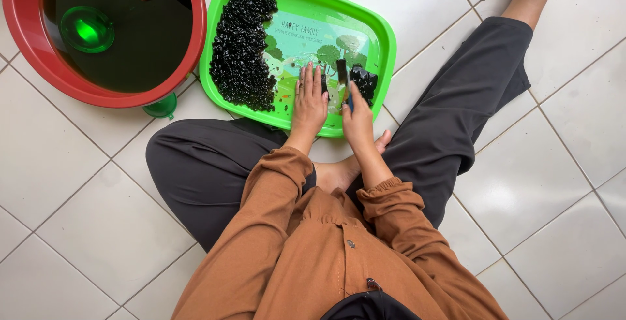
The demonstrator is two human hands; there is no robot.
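Observation:
A green tray (385, 36) lies on the tiled floor in front of my crossed legs. A heap of small black jelly cubes (242, 49) fills its left side. My left hand (309, 101) rests flat on the tray's middle, fingertips on a thin black strip. My right hand (357, 116) is closed around a blue-handled knife (343, 79), its blade standing on the tray right of my left fingers. A black jelly slab (364, 81) lies just right of the blade.
A red basin (26, 46) of dark liquid stands at the upper left, with a green cup (87, 30) sunk in it and a brown handle at its far rim. A small green funnel (162, 107) lies between basin and tray. White tiles surround me.

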